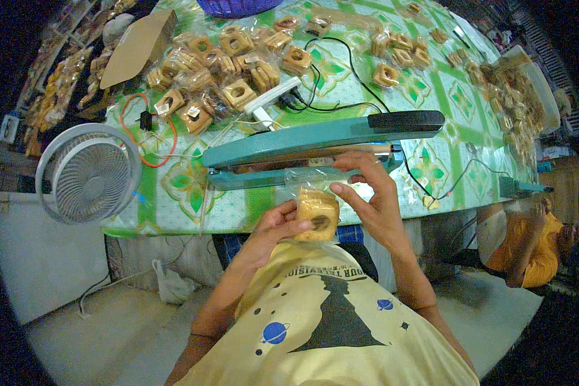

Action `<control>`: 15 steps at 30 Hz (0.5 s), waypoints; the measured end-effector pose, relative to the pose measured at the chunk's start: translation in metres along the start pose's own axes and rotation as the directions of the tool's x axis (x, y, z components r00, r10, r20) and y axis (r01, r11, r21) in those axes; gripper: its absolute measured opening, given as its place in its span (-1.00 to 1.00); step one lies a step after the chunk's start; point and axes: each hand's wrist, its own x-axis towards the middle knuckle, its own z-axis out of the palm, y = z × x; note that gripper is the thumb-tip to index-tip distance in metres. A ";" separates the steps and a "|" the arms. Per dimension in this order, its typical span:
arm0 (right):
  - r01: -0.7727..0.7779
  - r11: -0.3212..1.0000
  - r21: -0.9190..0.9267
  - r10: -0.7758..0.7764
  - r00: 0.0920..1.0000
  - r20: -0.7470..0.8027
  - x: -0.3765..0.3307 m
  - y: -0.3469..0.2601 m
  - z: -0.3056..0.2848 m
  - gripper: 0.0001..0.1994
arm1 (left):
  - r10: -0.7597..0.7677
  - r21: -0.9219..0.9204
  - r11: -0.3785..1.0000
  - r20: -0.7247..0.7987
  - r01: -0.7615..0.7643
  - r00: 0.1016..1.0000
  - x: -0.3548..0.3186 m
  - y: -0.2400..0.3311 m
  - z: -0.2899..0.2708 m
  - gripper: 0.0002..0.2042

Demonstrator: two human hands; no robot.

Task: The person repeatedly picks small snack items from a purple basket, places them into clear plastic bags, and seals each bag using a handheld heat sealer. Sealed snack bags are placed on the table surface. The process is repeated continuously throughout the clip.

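Centrally, the left hand (273, 226) grips a bagged pastry (317, 214) from below while the right hand (373, 196) pinches the bag's open mouth (309, 175), which points away toward the sealer (315, 145) just beyond, its long axis lying left-right.

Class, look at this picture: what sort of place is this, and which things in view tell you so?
Probably a small home-style food-packing workshop. A teal heat sealer stands on a patterned table, many bagged pastries lie across it, and the left hand and right hand hold a clear bag with a pastry.
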 end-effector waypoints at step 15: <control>0.051 0.996 -0.073 -0.051 0.999 -0.006 -0.016 0.009 0.004 -0.91 | -0.028 0.008 1.000 0.082 0.027 0.996 -0.005 0.001 0.012 -0.38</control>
